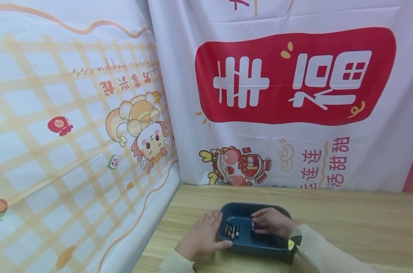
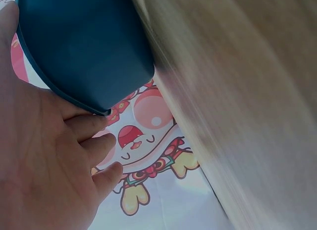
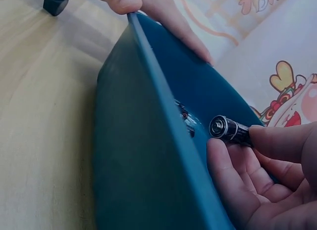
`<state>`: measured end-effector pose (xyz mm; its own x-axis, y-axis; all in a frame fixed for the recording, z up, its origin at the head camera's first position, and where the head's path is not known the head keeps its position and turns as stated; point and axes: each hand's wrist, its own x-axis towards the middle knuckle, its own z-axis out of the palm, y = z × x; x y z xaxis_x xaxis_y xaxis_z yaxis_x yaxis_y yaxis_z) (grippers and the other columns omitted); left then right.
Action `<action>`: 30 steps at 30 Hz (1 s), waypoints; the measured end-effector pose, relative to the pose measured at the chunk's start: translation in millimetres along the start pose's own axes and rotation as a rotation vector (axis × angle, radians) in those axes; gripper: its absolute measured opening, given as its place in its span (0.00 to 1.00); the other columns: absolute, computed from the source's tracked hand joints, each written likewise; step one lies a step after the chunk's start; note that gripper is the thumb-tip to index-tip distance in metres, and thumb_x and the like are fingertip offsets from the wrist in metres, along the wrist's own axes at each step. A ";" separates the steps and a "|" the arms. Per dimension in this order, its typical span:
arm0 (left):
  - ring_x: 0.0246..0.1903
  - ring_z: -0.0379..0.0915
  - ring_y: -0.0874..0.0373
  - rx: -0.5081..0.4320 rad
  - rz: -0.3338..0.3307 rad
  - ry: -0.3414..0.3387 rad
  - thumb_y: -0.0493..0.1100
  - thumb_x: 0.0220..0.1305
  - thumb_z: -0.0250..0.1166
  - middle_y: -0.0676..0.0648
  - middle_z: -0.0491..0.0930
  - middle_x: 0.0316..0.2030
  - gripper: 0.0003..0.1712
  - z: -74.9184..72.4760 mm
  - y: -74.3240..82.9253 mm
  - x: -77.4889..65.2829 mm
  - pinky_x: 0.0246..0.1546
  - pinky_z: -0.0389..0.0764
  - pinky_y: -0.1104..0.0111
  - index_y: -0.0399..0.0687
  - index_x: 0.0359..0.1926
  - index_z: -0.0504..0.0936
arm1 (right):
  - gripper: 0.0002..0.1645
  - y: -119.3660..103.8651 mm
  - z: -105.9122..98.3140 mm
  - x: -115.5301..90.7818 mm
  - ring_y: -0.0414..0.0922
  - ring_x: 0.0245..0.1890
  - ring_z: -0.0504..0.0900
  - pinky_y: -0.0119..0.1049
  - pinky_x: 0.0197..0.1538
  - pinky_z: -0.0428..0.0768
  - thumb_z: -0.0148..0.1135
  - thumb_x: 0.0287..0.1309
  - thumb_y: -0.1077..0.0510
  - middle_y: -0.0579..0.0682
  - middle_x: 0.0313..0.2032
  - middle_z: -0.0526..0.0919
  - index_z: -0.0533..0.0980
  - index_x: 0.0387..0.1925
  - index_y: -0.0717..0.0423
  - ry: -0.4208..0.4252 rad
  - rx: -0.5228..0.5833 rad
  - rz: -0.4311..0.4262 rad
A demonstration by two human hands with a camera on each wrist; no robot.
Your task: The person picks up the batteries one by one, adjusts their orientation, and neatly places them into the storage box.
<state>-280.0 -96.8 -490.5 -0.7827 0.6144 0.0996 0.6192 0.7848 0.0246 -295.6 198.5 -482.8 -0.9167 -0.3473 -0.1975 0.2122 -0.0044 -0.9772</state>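
A dark blue plastic box (image 1: 261, 248) stands on the table, several small batteries (image 1: 232, 230) lying side by side at its left end. My left hand (image 1: 206, 235) rests on the box's left end, fingers extended along the rim and thumb on the near side. In the left wrist view, the fingers (image 2: 101, 145) reach just past the rim. Over the inside of the box, my right hand (image 1: 273, 223) pinches one black battery (image 3: 230, 130) between thumb and fingers. The right wrist view shows its metal end facing out, while the box wall partly hides the other batteries.
The light wood table (image 1: 346, 227) extends to the right of the box. Behind it hangs a white printed cloth (image 1: 295, 151) with a red panel, and a checked cloth (image 1: 73, 151) covers the left side. A small black piece (image 3: 55, 3) shows in the right wrist view.
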 end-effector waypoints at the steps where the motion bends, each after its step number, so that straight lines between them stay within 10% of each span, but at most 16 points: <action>1: 0.73 0.42 0.50 -0.001 -0.001 -0.002 0.81 0.59 0.41 0.45 0.49 0.75 0.59 0.1 -0.1 0.1 0.70 0.49 0.52 0.43 0.76 0.53 | 0.20 0.2 1.1 0.7 0.50 0.40 0.83 0.50 0.47 0.82 0.56 0.64 0.68 0.64 0.45 0.80 0.70 0.55 0.76 0.001 -0.006 0.006; 30: 0.73 0.45 0.50 -0.004 0.007 -0.006 0.81 0.59 0.41 0.44 0.51 0.74 0.58 -2.6 0.6 0.9 0.70 0.51 0.52 0.42 0.75 0.55 | 0.16 -1.0 29.9 14.0 0.50 0.37 0.83 0.47 0.43 0.84 0.58 0.59 0.71 0.61 0.40 0.80 0.74 0.49 0.74 0.031 -0.167 0.070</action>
<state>-280.1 -96.0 -487.9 -0.7785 0.6206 0.0943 0.6252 0.7800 0.0278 -298.5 165.5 -482.2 -0.9122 -0.3120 -0.2657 0.2196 0.1754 -0.9597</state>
